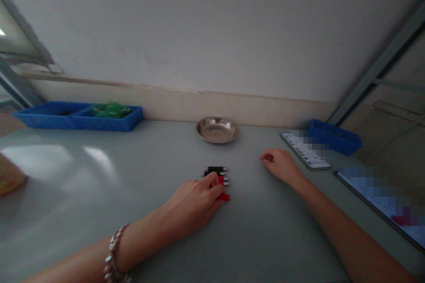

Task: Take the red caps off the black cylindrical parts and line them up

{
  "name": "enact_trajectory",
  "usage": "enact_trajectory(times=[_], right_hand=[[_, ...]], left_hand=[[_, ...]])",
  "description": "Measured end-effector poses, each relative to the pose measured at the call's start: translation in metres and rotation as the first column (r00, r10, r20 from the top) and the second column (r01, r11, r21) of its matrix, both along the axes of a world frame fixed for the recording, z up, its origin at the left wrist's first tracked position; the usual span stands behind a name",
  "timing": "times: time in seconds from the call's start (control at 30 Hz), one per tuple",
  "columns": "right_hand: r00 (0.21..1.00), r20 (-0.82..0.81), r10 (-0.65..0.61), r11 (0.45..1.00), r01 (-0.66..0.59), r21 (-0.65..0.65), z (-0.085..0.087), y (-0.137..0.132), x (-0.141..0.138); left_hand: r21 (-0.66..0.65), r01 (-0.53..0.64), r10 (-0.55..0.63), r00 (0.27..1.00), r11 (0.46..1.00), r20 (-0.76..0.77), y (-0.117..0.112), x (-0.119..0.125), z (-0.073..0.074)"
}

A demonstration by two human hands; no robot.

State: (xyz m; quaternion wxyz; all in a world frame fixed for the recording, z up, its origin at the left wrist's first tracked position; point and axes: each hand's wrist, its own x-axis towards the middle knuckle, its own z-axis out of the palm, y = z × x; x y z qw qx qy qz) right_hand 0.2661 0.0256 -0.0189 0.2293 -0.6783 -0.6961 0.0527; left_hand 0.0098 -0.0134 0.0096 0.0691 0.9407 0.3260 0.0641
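- One broad pale-grey wall [206, 31] fills the upper frame, above a cream band [172, 105].
- Smooth grey-green tabletop [159, 154] spans the lower frame; glossy at left, probably hard enough to let round objects roll.
- Long blue plastic tray [108, 125], left of frame: two compartments, green material in the right-hand one.
- Right hand [280, 166], right of centre: fingers curled, touching no pen in the row; whether they enclose anything cannot be told.
- Left hand [198, 194], centre: fingertips apparently pinching the lowest red piece; the contact is partly hidden.
- Round, shallow, shiny metal dish [217, 131], above centre, apart from both hands.
- Slim black pens with silver conical tips [215, 169] and red ones [220, 180], side by side at centre, tips to the right; below them, the blunt-ended red piece [226, 197]. Judged light, stiff, robust, slightly slippery and prone to roll; best taken mid-barrel between thumb and forefinger, clear of the tapered tip.
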Motion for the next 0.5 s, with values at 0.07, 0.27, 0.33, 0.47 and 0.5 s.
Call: enact_trajectory(times=[0.07, 0.27, 0.33, 0.47, 0.5], right_hand=[[1.000, 0.008, 0.012, 1.000, -0.012, 0.002, -0.001, -0.001, -0.002], [0.999, 0.000, 0.037, 0.999, -0.037, 0.013, 0.002, -0.004, -0.004], [1.000, -0.006, 0.029, 0.999, -0.029, 0.027, 0.003, -0.002, -0.001], [0.992, -0.119, -0.040, 0.989, 0.056, 0.137, 0.005, 0.007, 0.022], [0.977, -0.200, -0.079, 0.975, 0.117, 0.186, 0.005, 0.010, 0.033]], left_hand=[[-0.010, -0.005, 0.005, 1.000, 1.000, -0.002, 0.002, 0.000, 0.001], [0.031, -0.010, 0.010, 1.000, 0.999, -0.013, 0.005, -0.003, 0.002], [0.035, -0.005, 0.005, 1.000, 0.999, 0.005, 0.005, -0.003, 0.001], [0.039, 0.003, -0.004, 0.999, 0.999, 0.045, 0.005, -0.003, -0.003], [0.039, 0.005, -0.007, 0.999, 0.999, 0.048, 0.006, -0.003, -0.003]])
